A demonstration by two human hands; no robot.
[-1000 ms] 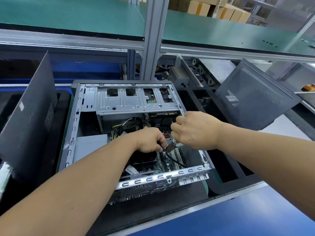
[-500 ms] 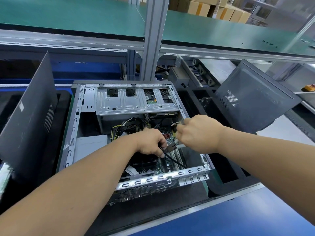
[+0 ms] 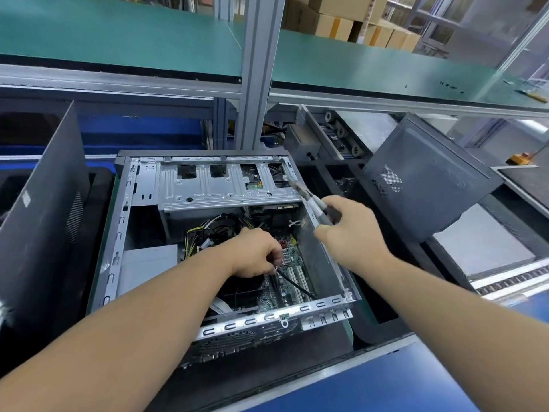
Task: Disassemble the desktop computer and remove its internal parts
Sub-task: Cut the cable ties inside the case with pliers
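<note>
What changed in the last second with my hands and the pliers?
The right hand lifted the pliers up and away from the cable, toward the case's right edge. The left hand stayed inside the case, still pinching the cable.

Open computer case [image 3: 124, 233] centre; detached side panels left [image 3: 38, 221] and right [image 3: 424, 179]; boxes [image 3: 350, 28], possibly cartons, behind shelf [image 3: 118, 34].
</note>
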